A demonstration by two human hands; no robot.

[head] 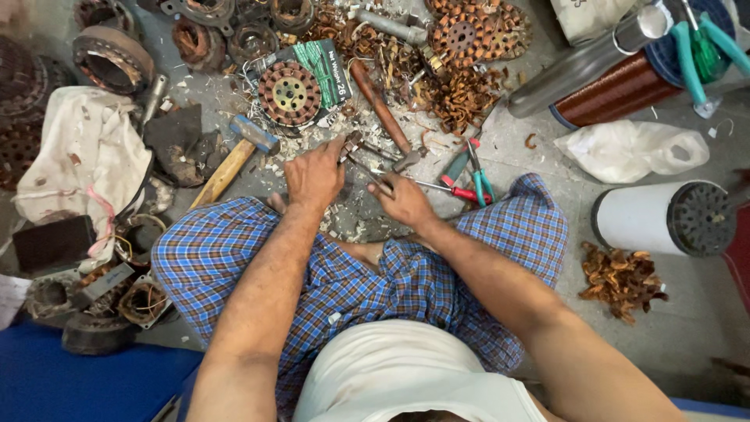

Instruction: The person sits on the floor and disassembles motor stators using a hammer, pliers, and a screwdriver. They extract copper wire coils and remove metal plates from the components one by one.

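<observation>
Grey concrete floor (547,156) lies littered with copper scraps (461,98). Left hand (314,176) presses fingertips onto a small metal part (351,147); right hand (405,199) is clenched around a thin screwdriver (367,172), whose tip reaches under that part.

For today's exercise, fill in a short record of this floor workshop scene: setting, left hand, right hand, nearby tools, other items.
Setting: person sits cross-legged in blue checked cloth on a grey concrete floor littered with scraps.
Left hand: pressed down on a small metal part, mostly hidden.
Right hand: grips a thin metal tool pointing toward the left hand.
Nearby tools: wooden-handled hammer; red-handled pliers; brown-handled screwdriver.
Other items: round copper-wound stator; white cylinder with dark slotted end; white plastic bag.
</observation>
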